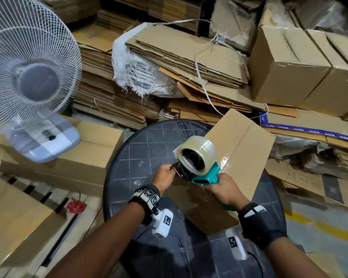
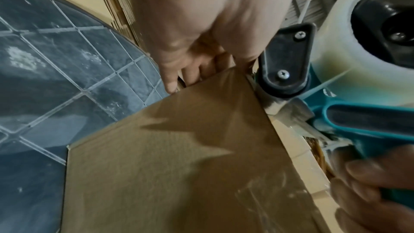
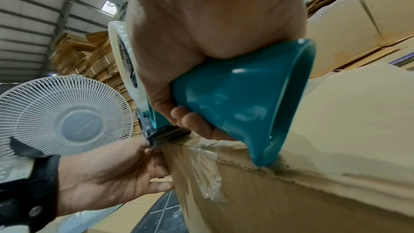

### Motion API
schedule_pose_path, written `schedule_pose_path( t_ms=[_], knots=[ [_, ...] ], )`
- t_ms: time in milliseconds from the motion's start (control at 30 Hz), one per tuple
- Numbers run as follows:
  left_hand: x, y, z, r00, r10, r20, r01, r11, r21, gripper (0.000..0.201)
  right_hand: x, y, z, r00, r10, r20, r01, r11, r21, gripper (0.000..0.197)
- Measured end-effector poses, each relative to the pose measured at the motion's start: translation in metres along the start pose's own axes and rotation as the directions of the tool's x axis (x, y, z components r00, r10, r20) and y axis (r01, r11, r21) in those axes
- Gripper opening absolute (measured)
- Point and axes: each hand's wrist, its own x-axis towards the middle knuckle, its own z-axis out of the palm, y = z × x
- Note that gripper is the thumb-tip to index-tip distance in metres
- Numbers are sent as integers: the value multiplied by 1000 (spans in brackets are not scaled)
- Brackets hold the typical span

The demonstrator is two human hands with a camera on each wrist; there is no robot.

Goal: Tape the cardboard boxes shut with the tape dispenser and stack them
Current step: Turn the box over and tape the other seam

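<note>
A brown cardboard box lies tilted on a round dark table, its flaps closed along a centre seam. My right hand grips the teal handle of the tape dispenser, which carries a clear tape roll. The dispenser's front end sits on the box's near corner edge. My left hand is at that front end, with its fingers laid against the box's side face just under the blade. Crinkled clear tape sticks over this edge. In the left wrist view the dispenser meets the box at the corner.
A white fan stands on a box at the left. Assembled boxes are stacked at the back right. Flattened cardboard and a white sack are piled behind the table. A red bundle lies on slats at the lower left.
</note>
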Motion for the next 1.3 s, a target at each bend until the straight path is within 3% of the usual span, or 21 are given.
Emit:
schedule_pose_path(
  t_ms=[67, 100, 200, 333, 500, 700, 867, 933, 1000, 1033, 1100, 1167, 1200, 1267, 1300],
  knots=[
    [10, -10, -3, 1000, 22, -12, -22, 1000, 13, 67, 0, -2, 0, 1000, -22, 8, 22, 1000, -9, 29],
    [15, -14, -3, 999, 36, -7, -35, 999, 25, 67, 1, -1, 0, 999, -36, 15, 36, 999, -20, 30],
    [6, 0, -2, 999, 35, -18, -34, 998, 56, 49, 3, 2, 1, 998, -68, 10, 69, 997, -30, 39],
    [-1, 12, 2, 997, 37, -65, -27, 990, 142, 30, 2, 7, 5, 998, -59, -1, 59, 996, -69, 29],
    [-10, 18, 5, 998, 24, -59, -11, 977, 211, 37, -25, 38, -10, 1000, -2, 14, 3, 996, -89, 25],
    [-16, 30, 11, 998, 22, -66, -3, 962, 271, 40, -98, 103, -54, 990, 143, 10, -143, 990, 2, 19],
    [-26, 39, 20, 998, 32, -59, -6, 921, 390, 40, -123, 113, -62, 986, 164, -8, -163, 986, 43, 9],
    [-24, 42, 21, 997, 68, -39, -34, 818, 574, 43, -121, 109, -63, 988, 154, -15, -153, 988, 6, 10],
    [-28, 43, 21, 982, 190, 2, -113, 574, 811, 44, -122, 107, -65, 986, 165, -19, -165, 986, 13, 10],
    [-34, 41, 22, 954, 293, 58, -195, 465, 863, 46, -123, 107, -66, 985, 170, -18, -170, 985, 15, 9],
    [-48, 33, 24, 820, 493, 291, -455, 252, 854, 49, -124, 106, -66, 984, 177, -18, -177, 984, -5, 9],
    [-58, 20, 28, 686, 480, 547, -646, 55, 762, 59, -125, 105, -66, 984, 179, -28, -179, 984, -18, 9],
    [-63, 14, 34, 651, 432, 625, -687, -15, 726, 63, -126, 104, -66, 983, 180, -32, -180, 983, -24, 9],
    [-69, 4, 51, 638, 338, 692, -708, -96, 700, 63, -124, 104, -67, 984, 177, -33, -178, 983, -39, 10],
    [-71, 0, 60, 656, 310, 688, -698, -97, 710, 62, -123, 104, -67, 985, 171, -32, -173, 983, -55, 11]
  ],
)
